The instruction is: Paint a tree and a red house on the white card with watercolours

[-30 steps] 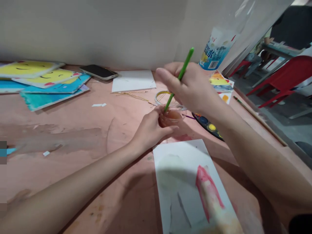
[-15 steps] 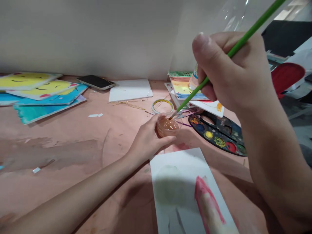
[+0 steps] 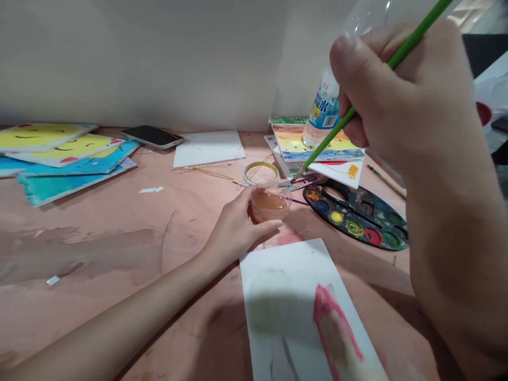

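So far, paper [image 3: 273, 317] bears pink stroke [image 3: 333, 328], mostly bare; left hand [image 3: 232, 233] curls around cup [image 3: 271, 205], right fingers [image 3: 349, 63] pinch green brush [image 3: 329, 138].

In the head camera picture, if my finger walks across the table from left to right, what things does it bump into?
yellow smiley painted cards → black phone → white card → clear cup of orange-brown water → round paint palette
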`<state>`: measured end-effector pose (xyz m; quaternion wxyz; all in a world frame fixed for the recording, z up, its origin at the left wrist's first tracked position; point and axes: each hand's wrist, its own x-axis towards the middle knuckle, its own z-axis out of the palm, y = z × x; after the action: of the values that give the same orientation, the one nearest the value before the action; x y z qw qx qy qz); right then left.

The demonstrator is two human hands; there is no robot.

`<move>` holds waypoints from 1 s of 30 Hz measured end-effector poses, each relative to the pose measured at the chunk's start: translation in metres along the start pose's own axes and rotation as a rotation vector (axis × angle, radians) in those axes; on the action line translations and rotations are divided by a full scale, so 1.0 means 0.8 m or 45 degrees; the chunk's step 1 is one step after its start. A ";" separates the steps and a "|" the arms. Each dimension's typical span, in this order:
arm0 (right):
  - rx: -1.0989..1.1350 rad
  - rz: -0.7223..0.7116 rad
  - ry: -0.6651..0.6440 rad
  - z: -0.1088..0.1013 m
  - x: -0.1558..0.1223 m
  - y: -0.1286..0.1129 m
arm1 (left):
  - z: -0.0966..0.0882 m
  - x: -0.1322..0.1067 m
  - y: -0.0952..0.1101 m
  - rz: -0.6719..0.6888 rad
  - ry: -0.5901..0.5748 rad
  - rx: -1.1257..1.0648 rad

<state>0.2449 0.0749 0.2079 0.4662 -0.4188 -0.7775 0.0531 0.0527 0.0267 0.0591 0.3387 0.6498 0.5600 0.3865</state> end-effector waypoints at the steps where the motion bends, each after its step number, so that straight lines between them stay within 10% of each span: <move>1: 0.017 -0.018 0.015 -0.001 -0.001 0.001 | 0.000 0.000 0.000 -0.004 0.000 0.003; 26: -0.196 -0.014 -0.040 -0.001 -0.011 -0.018 | 0.003 -0.001 0.002 -0.005 0.020 0.006; 30: 0.195 -0.023 0.067 0.001 -0.012 -0.011 | 0.003 0.000 0.002 -0.006 0.000 0.030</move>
<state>0.2411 0.0624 0.2050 0.5178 -0.3761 -0.7622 0.0972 0.0557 0.0267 0.0594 0.3319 0.6526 0.5659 0.3791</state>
